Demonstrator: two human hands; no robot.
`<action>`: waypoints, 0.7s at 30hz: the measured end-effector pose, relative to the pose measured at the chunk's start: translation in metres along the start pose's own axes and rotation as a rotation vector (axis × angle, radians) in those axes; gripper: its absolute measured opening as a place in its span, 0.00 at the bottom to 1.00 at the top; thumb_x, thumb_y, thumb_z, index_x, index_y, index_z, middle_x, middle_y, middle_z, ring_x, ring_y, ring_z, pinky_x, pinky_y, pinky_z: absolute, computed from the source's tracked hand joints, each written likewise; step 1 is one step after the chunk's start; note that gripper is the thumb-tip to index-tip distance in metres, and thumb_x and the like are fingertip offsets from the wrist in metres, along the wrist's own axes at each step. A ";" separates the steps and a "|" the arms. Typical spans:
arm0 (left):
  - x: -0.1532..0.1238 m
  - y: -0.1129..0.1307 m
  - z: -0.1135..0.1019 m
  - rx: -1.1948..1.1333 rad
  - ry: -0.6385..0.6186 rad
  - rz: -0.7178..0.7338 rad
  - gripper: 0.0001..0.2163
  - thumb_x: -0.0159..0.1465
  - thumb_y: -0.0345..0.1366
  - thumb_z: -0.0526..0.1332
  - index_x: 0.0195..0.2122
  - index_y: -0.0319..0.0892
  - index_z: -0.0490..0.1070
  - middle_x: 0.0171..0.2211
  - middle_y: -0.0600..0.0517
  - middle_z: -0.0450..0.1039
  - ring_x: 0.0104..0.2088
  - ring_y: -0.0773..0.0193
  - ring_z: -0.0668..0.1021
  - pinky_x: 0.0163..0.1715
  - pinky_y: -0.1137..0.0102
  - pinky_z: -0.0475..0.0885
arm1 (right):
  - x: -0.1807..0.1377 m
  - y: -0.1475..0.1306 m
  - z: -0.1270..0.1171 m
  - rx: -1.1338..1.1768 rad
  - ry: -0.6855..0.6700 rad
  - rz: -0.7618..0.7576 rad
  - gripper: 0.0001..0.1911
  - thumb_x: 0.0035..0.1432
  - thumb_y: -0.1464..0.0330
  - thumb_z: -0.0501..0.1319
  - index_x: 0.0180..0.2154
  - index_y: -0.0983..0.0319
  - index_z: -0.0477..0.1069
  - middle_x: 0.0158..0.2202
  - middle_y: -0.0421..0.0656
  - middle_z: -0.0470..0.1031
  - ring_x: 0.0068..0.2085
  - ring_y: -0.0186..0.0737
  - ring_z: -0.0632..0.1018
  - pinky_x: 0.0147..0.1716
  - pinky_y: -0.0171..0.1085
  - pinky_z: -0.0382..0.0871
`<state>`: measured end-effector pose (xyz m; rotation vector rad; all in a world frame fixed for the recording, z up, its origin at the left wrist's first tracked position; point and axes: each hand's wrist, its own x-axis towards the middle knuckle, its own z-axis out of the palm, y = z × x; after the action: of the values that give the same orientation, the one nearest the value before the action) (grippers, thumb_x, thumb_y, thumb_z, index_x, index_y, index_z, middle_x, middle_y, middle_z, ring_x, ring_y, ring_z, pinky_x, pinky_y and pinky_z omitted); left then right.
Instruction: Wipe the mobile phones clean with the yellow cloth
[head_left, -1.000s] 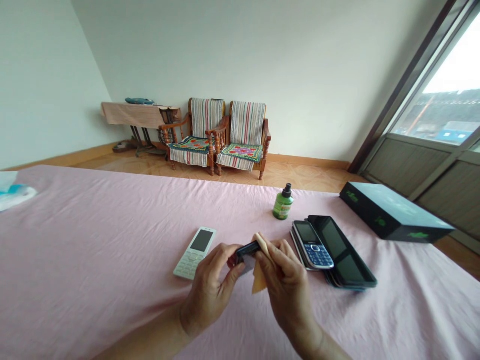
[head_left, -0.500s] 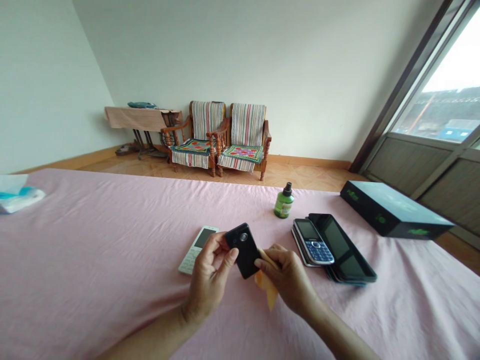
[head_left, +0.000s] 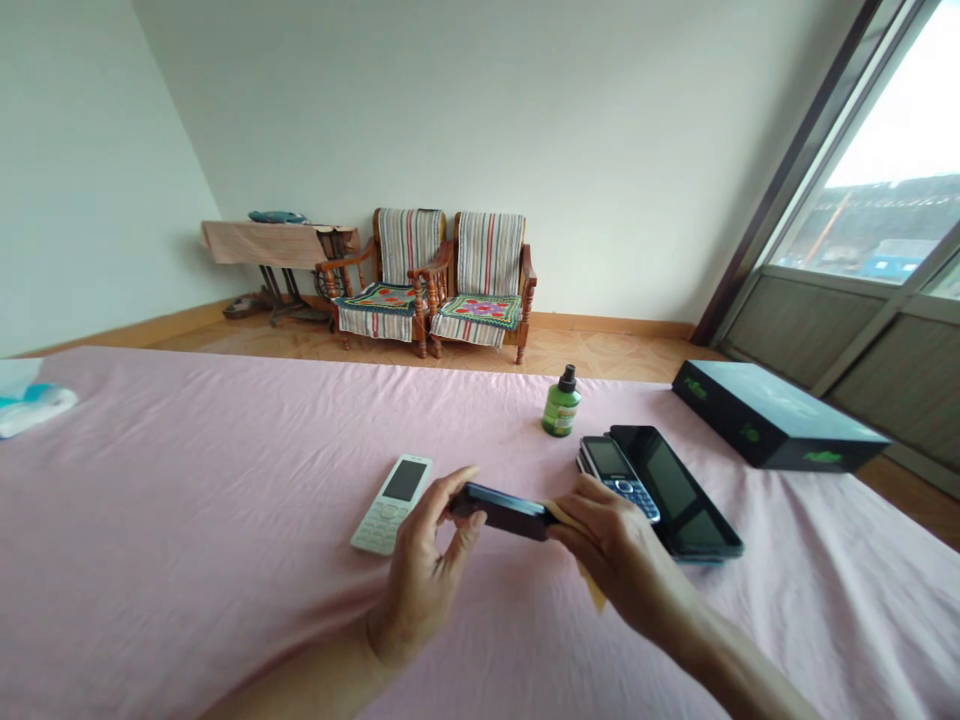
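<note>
A dark mobile phone (head_left: pixel 506 510) is held level above the pink cloth, its thin edge facing me. My left hand (head_left: pixel 429 560) grips its left end between thumb and fingers. At the other end my right hand (head_left: pixel 611 545) is closed on a yellow cloth (head_left: pixel 592 588), pressed against the phone's right end; most of that cloth is hidden in the fingers. Left of my left hand lies a white keypad phone (head_left: pixel 392 505), face up. Beyond my right hand a blue keypad phone (head_left: pixel 619 470) rests on a stack beside a black tablet (head_left: pixel 679 490).
A green bottle with a black cap (head_left: pixel 562 402) stands near the far edge of the pink cloth (head_left: pixel 225 500). A black box (head_left: pixel 776 415) sits at the far right, a tissue pack (head_left: pixel 34 405) at the far left. Two wooden chairs (head_left: pixel 484 280) stand beyond.
The dark phone has turned from showing its back with the camera to showing its edge. My right hand and the yellow cloth have shifted right, and the view has turned slightly.
</note>
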<state>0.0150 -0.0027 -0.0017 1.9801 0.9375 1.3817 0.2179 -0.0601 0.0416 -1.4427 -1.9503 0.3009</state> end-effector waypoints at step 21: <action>-0.001 -0.005 0.000 0.237 -0.180 0.215 0.09 0.65 0.29 0.58 0.43 0.43 0.74 0.35 0.50 0.72 0.37 0.63 0.76 0.38 0.70 0.71 | -0.005 0.008 0.012 -0.104 0.241 0.095 0.11 0.64 0.73 0.52 0.37 0.61 0.73 0.32 0.42 0.66 0.31 0.35 0.72 0.33 0.34 0.67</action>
<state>0.0140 -0.0002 -0.0063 2.3990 0.8574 1.2220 0.2167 -0.0590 0.0266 -1.5635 -1.7281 0.0640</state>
